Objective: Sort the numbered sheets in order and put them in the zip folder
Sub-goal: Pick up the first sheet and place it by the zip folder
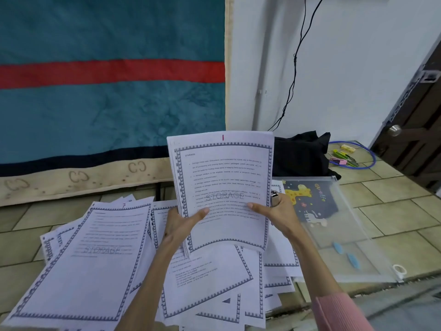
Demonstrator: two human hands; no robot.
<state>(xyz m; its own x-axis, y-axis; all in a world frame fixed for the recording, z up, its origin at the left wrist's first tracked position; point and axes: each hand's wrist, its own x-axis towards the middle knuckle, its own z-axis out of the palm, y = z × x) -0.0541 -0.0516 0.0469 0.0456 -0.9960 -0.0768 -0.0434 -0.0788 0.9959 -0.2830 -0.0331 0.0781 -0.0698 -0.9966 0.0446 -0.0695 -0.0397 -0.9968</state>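
- While most of the printed pages are loose on the tiled floor, the sorting looks only just begun; a sheet marked 7 [95, 254] lies on top of the scattered sheets [210, 283] at the left, well apart from the pile in hand.
- Just right of it, the left hand [177, 225] holds the lower left edge of the held stack [222, 187], thumb laid across the front and fingers curled behind, out of sight.
- The stack stands nearly upright in front of the person, and its front page carries a red 1 at the top; how many pages sit behind it I cannot tell.
- The right hand [278, 212] pinches the stack's right edge, thumb pressed on the front, the other fingers tucked behind; a small metal object [275, 198] is just beside the knuckles.
- Further right the zip folder [338, 225], clear with a giraffe print inside, lies flat on the floor, touching the edge of the scattered pages, with no numbered sheet visibly in it.
- By my reckoning, nearly all the ordering and the whole filing step are left.
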